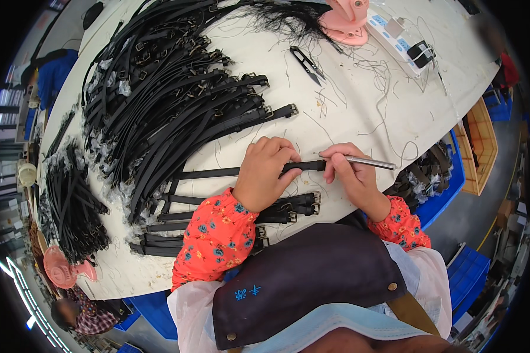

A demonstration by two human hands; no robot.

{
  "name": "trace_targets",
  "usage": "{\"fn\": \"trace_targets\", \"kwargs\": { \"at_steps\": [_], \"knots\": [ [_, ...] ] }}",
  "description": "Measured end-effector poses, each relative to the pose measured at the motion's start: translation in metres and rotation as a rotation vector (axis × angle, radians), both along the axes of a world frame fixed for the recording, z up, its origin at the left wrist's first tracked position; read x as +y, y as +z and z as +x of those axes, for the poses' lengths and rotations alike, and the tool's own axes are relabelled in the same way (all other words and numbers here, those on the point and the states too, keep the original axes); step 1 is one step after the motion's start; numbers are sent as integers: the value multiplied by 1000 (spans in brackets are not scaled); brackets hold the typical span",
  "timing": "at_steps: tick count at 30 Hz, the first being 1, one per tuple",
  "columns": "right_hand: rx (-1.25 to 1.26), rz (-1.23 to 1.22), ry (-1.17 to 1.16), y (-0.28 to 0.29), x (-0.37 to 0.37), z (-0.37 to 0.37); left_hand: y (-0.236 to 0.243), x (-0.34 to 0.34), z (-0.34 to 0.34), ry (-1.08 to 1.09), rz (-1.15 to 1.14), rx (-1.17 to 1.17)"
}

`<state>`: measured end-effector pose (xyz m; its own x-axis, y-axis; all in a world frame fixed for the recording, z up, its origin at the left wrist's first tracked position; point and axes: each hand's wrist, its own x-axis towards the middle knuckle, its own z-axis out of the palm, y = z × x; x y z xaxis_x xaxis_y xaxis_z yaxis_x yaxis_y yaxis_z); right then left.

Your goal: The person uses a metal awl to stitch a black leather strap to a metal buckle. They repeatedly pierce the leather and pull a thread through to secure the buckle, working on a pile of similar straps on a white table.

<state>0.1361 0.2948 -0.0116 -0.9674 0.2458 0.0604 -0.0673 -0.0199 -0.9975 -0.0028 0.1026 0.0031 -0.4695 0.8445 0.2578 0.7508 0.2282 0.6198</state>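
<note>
A heap of black buckled straps [176,112] spreads left of and beyond the left hand [265,173], whose thumb and fingers pinch a black belt strap [305,166]. The strap trails leftward from those fingers and reaches right to the opposite fingertips. It looks light, bendy lengthwise and hardly fragile, perhaps slightly slick; a flat pinch near its right end should steady it. The right hand [352,176] clasps a silver pen-like tool [374,162]; whether it also grips the strap, I cannot tell.

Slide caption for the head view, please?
Left hand holds a black belt, right hand a silver pen-like tool, beside heaped belts on a white table.
</note>
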Motion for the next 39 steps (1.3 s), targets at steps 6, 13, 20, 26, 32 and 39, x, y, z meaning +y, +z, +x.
{"fn": "trace_targets", "kwargs": {
  "at_steps": [6,13,20,26,32,39],
  "knots": [
    [132,38,-37,1,-2,1,-10,4,5,-4,93,198],
    [81,10,-3,1,-3,2,0,0,7,13,-21,-267],
    [43,60,18,5,-3,3,3,3,12,66,36,-280],
    [-2,43,33,4,-2,3,-14,8,17,34,104,40],
    [-42,36,60,4,-3,2,-6,9,12,62,82,-178],
    [-23,64,73,0,-4,1,-8,10,12,87,44,-241]
  ]
}}
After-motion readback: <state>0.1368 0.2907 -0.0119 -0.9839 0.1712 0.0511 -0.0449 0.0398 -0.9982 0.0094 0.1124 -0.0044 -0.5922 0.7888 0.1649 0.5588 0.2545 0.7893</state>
